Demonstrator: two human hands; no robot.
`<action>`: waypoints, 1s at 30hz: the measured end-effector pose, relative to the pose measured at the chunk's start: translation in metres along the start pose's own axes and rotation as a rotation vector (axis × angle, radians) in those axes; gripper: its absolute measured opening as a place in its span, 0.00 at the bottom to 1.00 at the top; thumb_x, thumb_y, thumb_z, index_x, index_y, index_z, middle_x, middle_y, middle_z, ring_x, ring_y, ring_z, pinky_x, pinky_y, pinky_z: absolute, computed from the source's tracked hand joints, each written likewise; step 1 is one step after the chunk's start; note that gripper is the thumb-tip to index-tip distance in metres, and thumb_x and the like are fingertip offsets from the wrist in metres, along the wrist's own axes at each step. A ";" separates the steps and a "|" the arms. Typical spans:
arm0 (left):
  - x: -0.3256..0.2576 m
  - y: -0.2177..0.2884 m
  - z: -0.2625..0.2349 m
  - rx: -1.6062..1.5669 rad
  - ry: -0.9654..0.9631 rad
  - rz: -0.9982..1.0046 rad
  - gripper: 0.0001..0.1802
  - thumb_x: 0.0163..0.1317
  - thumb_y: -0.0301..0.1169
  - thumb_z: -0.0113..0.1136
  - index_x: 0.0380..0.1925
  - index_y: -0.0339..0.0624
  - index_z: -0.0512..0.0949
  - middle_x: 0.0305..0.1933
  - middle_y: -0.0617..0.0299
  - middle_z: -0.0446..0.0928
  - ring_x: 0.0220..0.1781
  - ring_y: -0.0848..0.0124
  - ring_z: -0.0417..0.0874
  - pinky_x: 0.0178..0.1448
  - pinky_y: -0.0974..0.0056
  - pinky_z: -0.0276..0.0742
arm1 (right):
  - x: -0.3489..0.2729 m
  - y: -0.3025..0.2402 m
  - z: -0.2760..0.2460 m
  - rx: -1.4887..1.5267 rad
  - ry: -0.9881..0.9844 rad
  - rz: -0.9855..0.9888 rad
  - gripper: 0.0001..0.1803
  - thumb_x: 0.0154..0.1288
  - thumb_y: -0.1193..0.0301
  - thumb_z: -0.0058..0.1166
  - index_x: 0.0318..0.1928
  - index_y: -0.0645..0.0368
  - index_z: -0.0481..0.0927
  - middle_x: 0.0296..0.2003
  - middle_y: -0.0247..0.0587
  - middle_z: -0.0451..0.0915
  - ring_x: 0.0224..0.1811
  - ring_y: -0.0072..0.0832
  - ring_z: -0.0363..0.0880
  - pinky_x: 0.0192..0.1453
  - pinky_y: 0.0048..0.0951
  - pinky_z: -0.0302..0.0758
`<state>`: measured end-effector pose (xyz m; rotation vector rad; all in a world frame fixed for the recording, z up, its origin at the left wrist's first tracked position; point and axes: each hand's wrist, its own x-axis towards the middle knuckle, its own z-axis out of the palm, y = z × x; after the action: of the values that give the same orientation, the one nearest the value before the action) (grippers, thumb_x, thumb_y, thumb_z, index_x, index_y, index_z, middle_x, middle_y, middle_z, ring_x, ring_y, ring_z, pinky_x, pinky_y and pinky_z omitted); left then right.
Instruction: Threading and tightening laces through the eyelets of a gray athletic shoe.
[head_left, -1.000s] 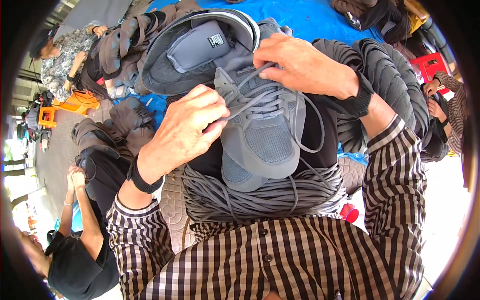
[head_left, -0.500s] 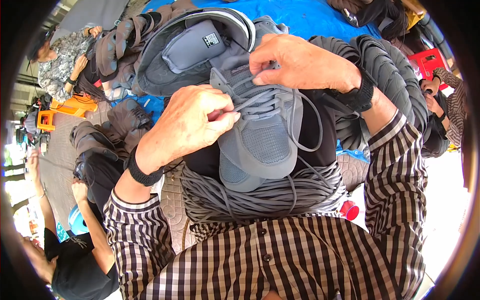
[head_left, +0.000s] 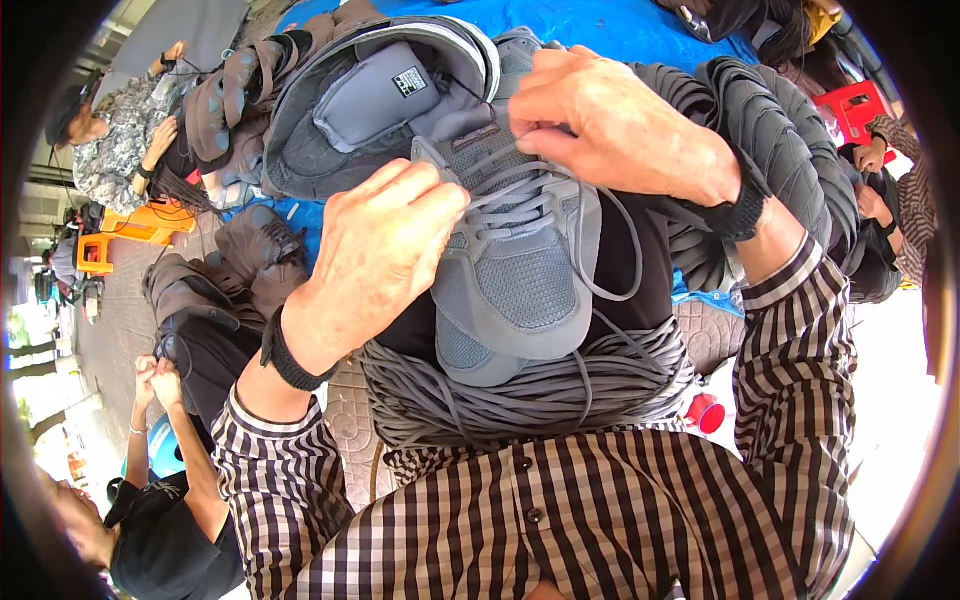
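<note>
A grey mesh sneaker [head_left: 525, 285] rests in my lap over a second grey shoe [head_left: 462, 350], its toe pointing toward me. Its grey shoelace [head_left: 515, 215] crosses the tongue in several rows, and a loose loop hangs down the right side. At the left eyelet edge, my left hand [head_left: 385, 240] is closed, with the lace running into its fingers; its fingertips are partly hidden. My right hand [head_left: 625, 130] pinches the lace by the upper right eyelets, where the fingers cover the exact grip.
A thick bundle of grey laces [head_left: 520, 395] lies across my lap. Beyond the sneaker are a large upturned shoe part with a grey insole [head_left: 375, 95] and stacked grey shoe pieces [head_left: 780, 150]. A blue tarp [head_left: 620, 30] covers the ground. Other people sit left and right; orange stools [head_left: 150, 218] stand at left.
My left hand has turned and risen slightly at the eyelet edge, its fingers curling in. My right hand has shifted a little to the right. At lower left, another person's hands have come together.
</note>
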<state>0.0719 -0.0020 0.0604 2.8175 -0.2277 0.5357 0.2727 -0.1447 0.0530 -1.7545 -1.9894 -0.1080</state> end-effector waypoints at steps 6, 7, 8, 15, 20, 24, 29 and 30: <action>0.005 0.001 0.001 -0.122 0.076 -0.021 0.09 0.47 0.18 0.64 0.28 0.36 0.75 0.30 0.57 0.75 0.34 0.59 0.77 0.38 0.61 0.73 | -0.018 0.015 -0.014 0.126 0.048 0.164 0.06 0.55 0.73 0.56 0.28 0.63 0.76 0.22 0.49 0.75 0.28 0.44 0.76 0.35 0.40 0.72; 0.003 0.000 0.001 -0.165 0.061 -0.037 0.09 0.47 0.17 0.64 0.28 0.36 0.75 0.31 0.57 0.75 0.35 0.59 0.77 0.38 0.61 0.73 | -0.020 0.017 -0.014 0.129 0.048 0.159 0.06 0.55 0.73 0.56 0.28 0.63 0.76 0.22 0.49 0.75 0.28 0.44 0.76 0.35 0.40 0.72; 0.004 0.000 0.002 -0.169 0.061 -0.035 0.09 0.47 0.17 0.64 0.28 0.36 0.75 0.31 0.57 0.75 0.35 0.59 0.77 0.38 0.61 0.73 | -0.024 0.020 -0.015 0.157 0.066 0.213 0.06 0.55 0.73 0.57 0.29 0.64 0.76 0.23 0.48 0.76 0.28 0.41 0.76 0.35 0.38 0.72; 0.002 -0.005 -0.004 -0.208 -0.092 0.043 0.11 0.46 0.17 0.64 0.30 0.36 0.75 0.33 0.57 0.76 0.37 0.59 0.77 0.42 0.61 0.74 | -0.034 0.023 -0.009 0.304 0.066 0.331 0.07 0.59 0.74 0.57 0.31 0.67 0.76 0.20 0.40 0.73 0.23 0.25 0.70 0.32 0.29 0.70; 0.003 -0.002 0.004 0.042 -0.086 0.124 0.11 0.45 0.17 0.64 0.30 0.37 0.75 0.29 0.58 0.73 0.33 0.62 0.77 0.36 0.62 0.75 | -0.033 0.012 -0.025 0.387 -0.059 0.373 0.07 0.61 0.74 0.53 0.29 0.66 0.73 0.20 0.32 0.68 0.24 0.18 0.65 0.29 0.25 0.66; 0.004 -0.017 0.024 0.239 0.283 0.155 0.11 0.46 0.18 0.62 0.30 0.39 0.73 0.26 0.60 0.69 0.28 0.65 0.77 0.28 0.64 0.74 | -0.037 -0.003 -0.045 0.658 -0.292 0.503 0.09 0.62 0.71 0.50 0.27 0.62 0.70 0.21 0.26 0.66 0.26 0.15 0.62 0.30 0.21 0.62; 0.002 -0.025 0.042 0.147 0.389 0.045 0.14 0.44 0.17 0.60 0.33 0.39 0.73 0.32 0.59 0.75 0.24 0.65 0.79 0.27 0.64 0.76 | -0.050 0.004 -0.054 0.859 -0.210 0.586 0.10 0.62 0.69 0.49 0.26 0.59 0.70 0.23 0.25 0.67 0.28 0.14 0.63 0.35 0.19 0.63; 0.002 -0.023 0.042 0.146 0.386 0.043 0.14 0.44 0.17 0.60 0.33 0.39 0.73 0.32 0.59 0.75 0.24 0.65 0.79 0.27 0.64 0.76 | -0.051 0.006 -0.053 0.862 -0.211 0.586 0.10 0.62 0.69 0.49 0.26 0.59 0.70 0.23 0.25 0.67 0.28 0.14 0.63 0.35 0.19 0.63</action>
<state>0.0932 0.0076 0.0180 2.7761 -0.1776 1.1294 0.2974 -0.2099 0.0777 -1.6647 -1.2292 0.9997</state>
